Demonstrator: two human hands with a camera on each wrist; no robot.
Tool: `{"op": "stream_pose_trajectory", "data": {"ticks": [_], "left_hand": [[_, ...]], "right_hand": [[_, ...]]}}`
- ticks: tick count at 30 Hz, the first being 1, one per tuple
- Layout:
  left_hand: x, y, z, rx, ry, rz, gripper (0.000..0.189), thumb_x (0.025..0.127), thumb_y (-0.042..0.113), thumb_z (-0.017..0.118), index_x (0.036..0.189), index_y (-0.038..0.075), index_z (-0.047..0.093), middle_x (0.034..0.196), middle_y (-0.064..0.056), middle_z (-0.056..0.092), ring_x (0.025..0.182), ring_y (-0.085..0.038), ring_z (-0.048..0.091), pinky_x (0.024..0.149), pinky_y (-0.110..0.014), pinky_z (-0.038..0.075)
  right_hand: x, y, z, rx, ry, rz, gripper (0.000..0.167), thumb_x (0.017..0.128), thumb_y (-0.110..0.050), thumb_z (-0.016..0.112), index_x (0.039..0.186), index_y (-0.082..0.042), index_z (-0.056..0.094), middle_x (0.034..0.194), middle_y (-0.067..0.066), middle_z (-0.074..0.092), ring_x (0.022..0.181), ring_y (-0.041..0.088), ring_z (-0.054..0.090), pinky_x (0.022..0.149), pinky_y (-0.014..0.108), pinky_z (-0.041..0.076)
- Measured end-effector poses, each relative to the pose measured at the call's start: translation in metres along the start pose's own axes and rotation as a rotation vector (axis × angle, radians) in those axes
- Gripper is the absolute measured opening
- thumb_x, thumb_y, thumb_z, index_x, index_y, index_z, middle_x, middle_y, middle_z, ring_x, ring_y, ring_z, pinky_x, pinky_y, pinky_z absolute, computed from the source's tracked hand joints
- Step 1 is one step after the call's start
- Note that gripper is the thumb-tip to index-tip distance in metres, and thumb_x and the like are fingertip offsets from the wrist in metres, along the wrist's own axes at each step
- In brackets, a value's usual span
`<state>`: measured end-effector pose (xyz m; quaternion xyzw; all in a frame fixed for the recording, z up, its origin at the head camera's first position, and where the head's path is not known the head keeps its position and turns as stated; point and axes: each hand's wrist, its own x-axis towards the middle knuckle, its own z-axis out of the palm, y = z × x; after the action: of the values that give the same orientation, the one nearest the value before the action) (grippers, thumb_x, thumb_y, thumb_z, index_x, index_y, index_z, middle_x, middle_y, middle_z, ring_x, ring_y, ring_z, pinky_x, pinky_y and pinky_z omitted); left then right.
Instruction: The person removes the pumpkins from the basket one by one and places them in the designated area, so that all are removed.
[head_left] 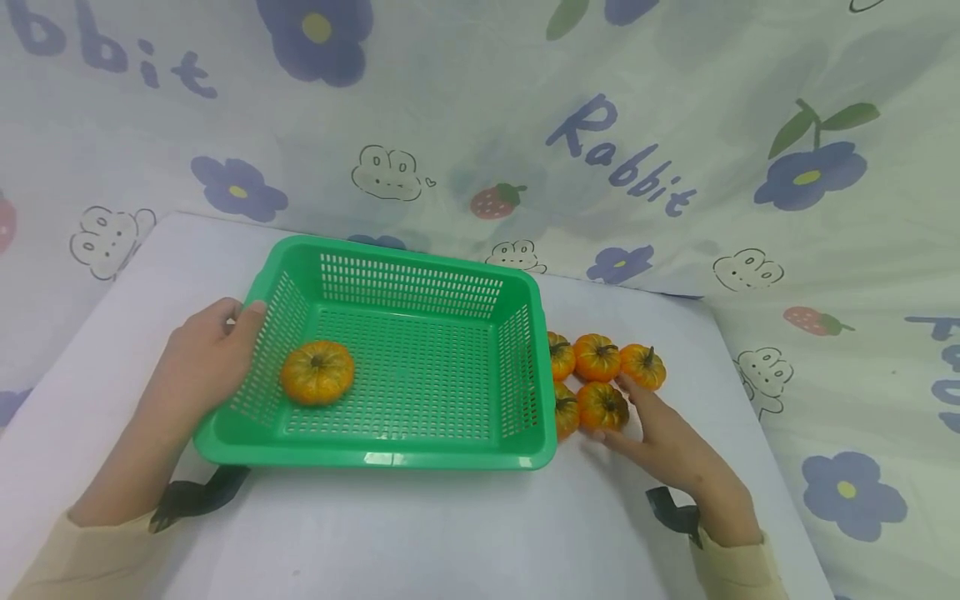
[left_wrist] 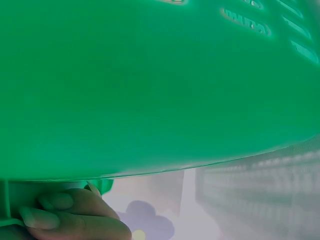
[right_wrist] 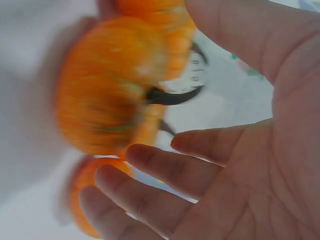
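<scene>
A green plastic basket (head_left: 405,458) is held by its left rim in my left hand (head_left: 202,354). In the left wrist view, curled fingers (left_wrist: 75,217) show beneath the rim. Inside the basket, toward its left end, lies one small orange pumpkin (head_left: 318,372). My right hand (head_left: 667,437) is spread around the near right pumpkin (head_left: 602,406), thumb on the near side and fingers on the far side. The right wrist view shows its fingers (right_wrist: 145,200) extended, with a dark-stemmed pumpkin (right_wrist: 110,90) before the palm. Whether they touch it I cannot tell.
Several more small pumpkins (head_left: 597,357) sit close together right of the basket; its right wall partly hides two of them. White cloth covers the table (head_left: 420,533). Behind and to the right hangs a patterned curtain (head_left: 465,108) with rabbits and flowers.
</scene>
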<state>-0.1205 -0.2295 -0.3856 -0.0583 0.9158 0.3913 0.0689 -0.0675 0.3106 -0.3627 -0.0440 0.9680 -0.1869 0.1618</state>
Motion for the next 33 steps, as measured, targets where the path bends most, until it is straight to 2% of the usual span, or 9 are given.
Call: {"op": "stream_pose_trajectory", "data": {"ticks": [6,9,13,16,20,25,29,33], "left_hand": [[0.0,0.0,0.0,0.005,0.008,0.007,0.067,0.111,0.055,0.022,0.122,-0.005,0.05,0.093,-0.024,0.061,0.066,-0.029,0.059,0.051,-0.04,0.052],[0.001,-0.001,0.0,0.006,0.01,0.008,0.067,0.111,0.055,0.023,0.122,-0.005,0.05,0.094,-0.024,0.061,0.066,-0.03,0.059,0.051,-0.039,0.051],[0.002,-0.001,0.0,0.015,0.015,0.013,0.067,0.111,0.055,0.023,0.122,-0.005,0.051,0.095,-0.025,0.062,0.07,-0.031,0.059,0.052,-0.038,0.05],[0.002,-0.001,-0.001,0.025,0.02,0.016,0.067,0.111,0.055,0.023,0.123,-0.005,0.051,0.097,-0.025,0.061,0.072,-0.031,0.058,0.053,-0.037,0.049],[0.003,-0.002,-0.001,0.026,0.018,0.017,0.068,0.111,0.055,0.023,0.123,-0.005,0.051,0.095,-0.024,0.061,0.07,-0.031,0.058,0.052,-0.037,0.049],[0.004,-0.003,-0.002,0.018,0.011,0.011,0.07,0.111,0.055,0.022,0.126,-0.007,0.05,0.096,-0.026,0.062,0.067,-0.029,0.059,0.051,-0.039,0.051],[0.003,-0.003,-0.002,0.035,0.018,0.012,0.068,0.111,0.053,0.023,0.125,-0.007,0.051,0.099,-0.027,0.062,0.073,-0.032,0.059,0.053,-0.038,0.049],[0.004,-0.003,-0.001,0.043,0.03,0.026,0.063,0.112,0.052,0.024,0.118,-0.003,0.052,0.1,-0.027,0.061,0.082,-0.038,0.057,0.06,-0.04,0.045]], "right_hand": [[-0.004,-0.026,-0.022,-0.075,0.031,-0.049,0.099,0.096,-0.052,0.073,0.164,-0.002,0.022,0.157,0.024,0.044,0.14,0.047,0.047,0.11,0.068,0.038],[-0.004,-0.046,-0.031,-0.104,0.037,-0.082,0.101,0.095,-0.06,0.07,0.165,-0.007,0.021,0.162,0.02,0.039,0.139,0.044,0.049,0.108,0.067,0.041],[-0.002,-0.074,-0.04,-0.146,0.043,-0.154,0.102,0.093,-0.068,0.066,0.167,-0.014,0.021,0.167,0.013,0.033,0.146,0.04,0.041,0.11,0.067,0.039],[0.002,-0.094,-0.045,-0.165,0.053,-0.219,0.098,0.094,-0.063,0.07,0.167,-0.019,0.022,0.167,0.009,0.033,0.15,0.036,0.036,0.112,0.065,0.038],[0.01,-0.12,-0.049,-0.199,0.048,-0.296,0.099,0.091,-0.051,0.08,0.167,-0.026,0.022,0.165,0.006,0.035,0.147,0.031,0.042,0.11,0.058,0.045],[0.025,-0.153,-0.048,-0.319,0.004,-0.424,0.102,0.09,-0.049,0.083,0.167,-0.018,0.023,0.164,0.009,0.037,0.146,0.029,0.044,0.107,0.05,0.049],[0.04,-0.178,-0.042,-0.398,-0.046,-0.544,0.102,0.09,-0.051,0.081,0.166,-0.013,0.025,0.164,0.008,0.037,0.148,0.028,0.041,0.107,0.047,0.05],[0.058,-0.199,-0.03,-0.459,-0.109,-0.632,0.102,0.091,-0.052,0.08,0.166,-0.011,0.024,0.165,0.008,0.037,0.15,0.026,0.037,0.115,0.044,0.041]]}}
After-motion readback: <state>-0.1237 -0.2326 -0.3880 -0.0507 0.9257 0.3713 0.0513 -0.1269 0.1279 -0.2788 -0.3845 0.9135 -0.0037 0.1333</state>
